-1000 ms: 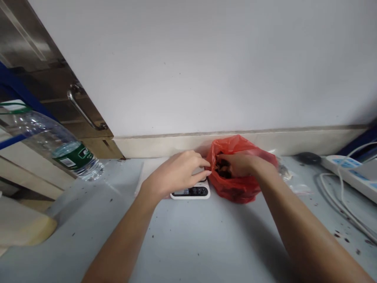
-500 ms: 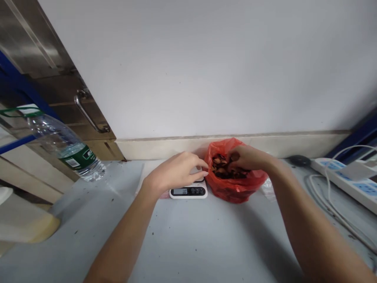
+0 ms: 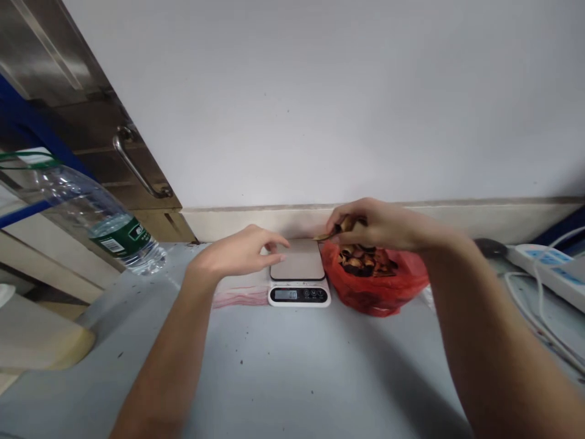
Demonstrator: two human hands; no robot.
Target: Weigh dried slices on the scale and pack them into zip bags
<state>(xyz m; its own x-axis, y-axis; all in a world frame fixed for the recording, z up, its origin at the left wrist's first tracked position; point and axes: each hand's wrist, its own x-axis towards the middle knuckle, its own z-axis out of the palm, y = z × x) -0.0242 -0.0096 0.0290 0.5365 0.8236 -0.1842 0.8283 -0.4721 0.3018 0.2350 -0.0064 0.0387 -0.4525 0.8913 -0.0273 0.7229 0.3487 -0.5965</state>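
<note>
A small white kitchen scale (image 3: 299, 262) with a bare grey plate lies on the table by the wall; its display seems to read zero. At the plate's left side hovers my left hand (image 3: 242, 251), thumb and fingers apart, holding nothing. Just right of the scale stands a red plastic bag (image 3: 370, 299), its mouth wide, full of brown, curled dried pieces (image 3: 368, 262). Over the bag's left rim, my right hand (image 3: 375, 225) grips a few of the brown dried pieces (image 3: 340, 228), which reach toward the plate's far right corner.
A tilted-looking water bottle (image 3: 123, 238) and a whitish container (image 3: 41, 335) are at the left. Under the scale's left side lies a pink-striped clear plastic bag (image 3: 242, 296). On the right are a power strip (image 3: 548, 262), white cables (image 3: 525, 311) and a dark mouse-like object (image 3: 491, 247).
My right hand has risen out of the red bag and moved left with brown dried pieces in its fingers. The left hand has drawn back left, uncovering the scale plate.
</note>
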